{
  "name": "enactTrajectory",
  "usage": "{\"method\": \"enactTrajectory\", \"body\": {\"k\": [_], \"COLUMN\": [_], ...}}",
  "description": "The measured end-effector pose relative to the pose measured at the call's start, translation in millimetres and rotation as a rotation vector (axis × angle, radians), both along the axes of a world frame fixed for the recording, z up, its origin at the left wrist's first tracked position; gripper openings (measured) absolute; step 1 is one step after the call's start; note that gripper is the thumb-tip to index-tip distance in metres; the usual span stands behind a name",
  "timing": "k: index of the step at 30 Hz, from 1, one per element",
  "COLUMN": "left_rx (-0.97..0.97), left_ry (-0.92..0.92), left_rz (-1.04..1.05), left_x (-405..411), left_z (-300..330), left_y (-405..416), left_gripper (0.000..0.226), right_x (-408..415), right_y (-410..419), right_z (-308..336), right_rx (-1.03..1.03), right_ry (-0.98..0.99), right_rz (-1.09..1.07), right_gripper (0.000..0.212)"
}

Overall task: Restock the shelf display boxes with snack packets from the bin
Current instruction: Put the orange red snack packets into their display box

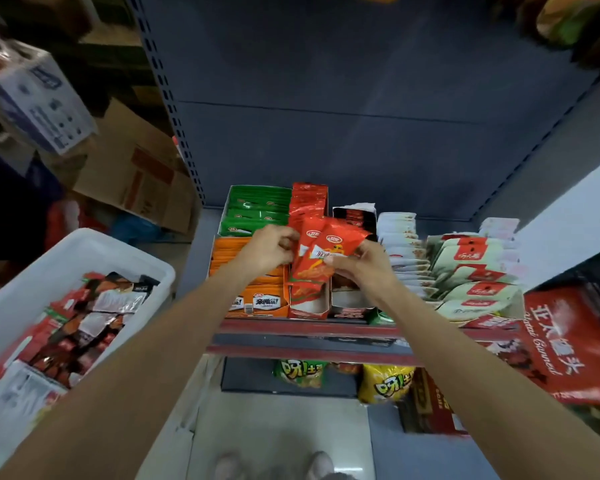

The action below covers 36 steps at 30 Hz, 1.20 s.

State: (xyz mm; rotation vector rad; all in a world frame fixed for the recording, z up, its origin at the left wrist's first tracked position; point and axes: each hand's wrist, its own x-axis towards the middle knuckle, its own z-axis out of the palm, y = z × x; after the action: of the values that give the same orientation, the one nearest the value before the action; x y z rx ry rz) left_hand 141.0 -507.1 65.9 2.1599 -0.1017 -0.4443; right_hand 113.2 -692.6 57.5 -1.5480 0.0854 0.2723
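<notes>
Red snack packets (321, 259) are gripped between the left hand (269, 249) and right hand (359, 266), fingers curled around them. They are held above a red display box (309, 306) on the shelf (309, 329).

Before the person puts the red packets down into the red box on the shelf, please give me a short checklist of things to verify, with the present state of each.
1. Red packets held firmly: ok, the left hand and the right hand both grip them.
2. Packets above the matching red display box: ok, they are over its open front part.
3. Free space in that box: ok, its front part shows a bare white inside.
4. Packets aligned with each other: not ok, the two are fanned apart.
5. Orange box beside it undisturbed: cannot tell, the left hand covers part of it.
6. More stock in the white bin: ok, packets lie inside.
</notes>
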Motion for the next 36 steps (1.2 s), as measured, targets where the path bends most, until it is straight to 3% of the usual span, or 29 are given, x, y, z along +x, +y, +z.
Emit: {"method": "enactTrajectory", "body": {"k": [4,9,11,16,20,25,28,33,36], "left_rx": [-0.163,-0.218,-0.218,0.016,0.094,0.063,0.042,0.009,0.096], "left_ry": [0.055,0.048,0.015,-0.191,-0.295,-0.395,-0.406,-0.309,-0.214], "left_rz": [0.053,0.052,0.047,0.076,0.075,0.137,0.216,0.406,0.442], "left_x": [-6,-23,-30,-37,-39,-49,-57,-74,-86], "left_z": [-1,-1,-5,-13,-12,-9,-6,-25,-50], "left_y": [2,0,-2,-9,-11,25,69,169,240], "left_gripper": [0.035,0.052,0.055,0.069,0.063,0.046,0.029,0.009,0.014], "right_x": [2,3,2,2,1,2,1,-2,-11], "right_y": [6,3,4,11,18,53,93,202,276], "right_z": [-7,-26,-25,-19,-11,9,18,9,-9], "right_rx": [-0.312,-0.825,-0.836,-0.773,-0.768,-0.808,-0.826,-0.830,-0.820], "right_ry": [-0.124,-0.270,-0.309,-0.380,-0.454,-0.615,-0.628,-0.569,-0.438], "right_rz": [0.064,0.099,0.115,0.051,0.020,0.030,0.079,0.362,0.483], "right_gripper": [0.018,0.023,0.027,0.030,0.034,0.024,0.024,0.027,0.031]}}
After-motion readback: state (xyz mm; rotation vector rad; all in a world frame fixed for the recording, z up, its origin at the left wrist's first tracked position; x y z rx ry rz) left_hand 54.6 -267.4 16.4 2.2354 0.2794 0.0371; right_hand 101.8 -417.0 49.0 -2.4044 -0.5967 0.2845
